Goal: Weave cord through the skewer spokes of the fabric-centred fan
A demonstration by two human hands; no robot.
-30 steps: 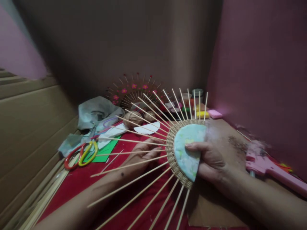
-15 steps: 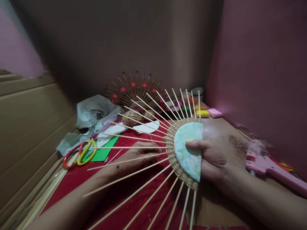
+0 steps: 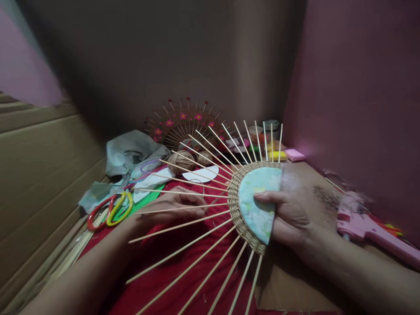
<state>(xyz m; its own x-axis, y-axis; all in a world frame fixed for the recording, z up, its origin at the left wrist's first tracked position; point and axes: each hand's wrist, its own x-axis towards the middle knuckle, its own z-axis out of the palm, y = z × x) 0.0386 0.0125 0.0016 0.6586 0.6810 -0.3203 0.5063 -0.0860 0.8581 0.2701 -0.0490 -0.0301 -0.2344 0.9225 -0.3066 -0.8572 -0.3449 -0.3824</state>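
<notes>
My right hand (image 3: 288, 216) grips a half-round fan frame (image 3: 257, 203), thumb pressed on its pale blue-green centre. A band of woven twine (image 3: 233, 205) rims that centre, and several thin wooden sticks (image 3: 183, 225) spread out from it to the left and downward. My left hand (image 3: 175, 205) lies behind the sticks, left of the woven band, fingers curled together near the twine; what they pinch is hidden by the sticks. A red cloth (image 3: 170, 280) lies beneath both arms.
Red and yellow scissors (image 3: 110, 210) lie at left on green paper (image 3: 144, 201). Two twine balls (image 3: 182, 161), a grey cloth (image 3: 131, 153) and a flowered stick fan (image 3: 183, 122) stand behind. A pink glue gun (image 3: 364, 227) lies at right. Small jars (image 3: 271, 127) stand by the wall.
My left hand has slid leftward, away from the woven band. The fan frame has tilted slightly back and forth in my right hand.
</notes>
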